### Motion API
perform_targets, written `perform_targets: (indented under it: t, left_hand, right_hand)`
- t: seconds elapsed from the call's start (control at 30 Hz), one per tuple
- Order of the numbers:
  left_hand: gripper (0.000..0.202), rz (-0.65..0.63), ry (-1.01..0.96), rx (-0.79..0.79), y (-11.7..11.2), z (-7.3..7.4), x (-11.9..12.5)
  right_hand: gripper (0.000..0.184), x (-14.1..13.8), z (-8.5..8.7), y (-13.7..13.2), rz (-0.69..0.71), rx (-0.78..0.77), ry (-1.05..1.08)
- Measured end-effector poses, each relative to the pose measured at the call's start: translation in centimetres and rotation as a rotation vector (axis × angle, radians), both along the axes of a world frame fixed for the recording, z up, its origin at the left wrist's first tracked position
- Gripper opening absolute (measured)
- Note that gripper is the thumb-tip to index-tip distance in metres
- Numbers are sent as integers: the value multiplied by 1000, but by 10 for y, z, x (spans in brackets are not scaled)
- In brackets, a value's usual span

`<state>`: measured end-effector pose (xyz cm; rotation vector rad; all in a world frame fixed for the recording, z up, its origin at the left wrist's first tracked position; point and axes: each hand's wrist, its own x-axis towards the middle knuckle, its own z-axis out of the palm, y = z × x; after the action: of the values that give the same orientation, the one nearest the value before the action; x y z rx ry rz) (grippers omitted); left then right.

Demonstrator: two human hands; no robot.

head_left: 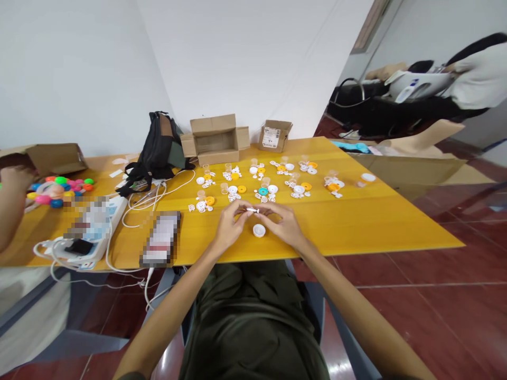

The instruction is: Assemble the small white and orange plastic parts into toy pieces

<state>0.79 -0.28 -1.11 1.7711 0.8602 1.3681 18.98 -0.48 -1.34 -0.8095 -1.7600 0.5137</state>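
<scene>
Both my left hand (233, 222) and my right hand (282, 224) are closed on a small white plastic part (252, 210), pinched between the fingertips just above the table. Its exact kind is too small to make out. Right below it a round white plastic cap (259, 230) lies on the table, touched by neither hand. Beyond my fingers are several small groups of parts: white gear-like wheels (201, 206), orange discs (242, 189), white round caps (272, 188), clear little cups (224, 188) and one teal ring (263, 191).
On the left lie a phone (161, 238), a power strip (114, 211) with white cables and a black backpack (158, 142). Cardboard boxes (217, 157) stand along the wall. At far left another person's arm (11, 206) is beside colourful balls (59, 191). A large carton (404, 174) is at right.
</scene>
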Motion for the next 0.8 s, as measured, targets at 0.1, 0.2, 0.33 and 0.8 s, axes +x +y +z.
perform_targets:
  t: [0.1,0.2,0.33,0.8]
  left_hand:
    - [7,11,37,41,-1,0,0]
    - [10,9,81,92,-1,2,0]
    - [12,16,108,95,-2,2,0]
    - [10,-54,39,-57,-3,6,1]
  right_hand:
    - [12,0,1,1,-7,0,10]
    - [11,0,1,1,2,8,26]
    - [12,-2,2,2,9,23,25]
    - [17,0,3,0,7,57,-17]
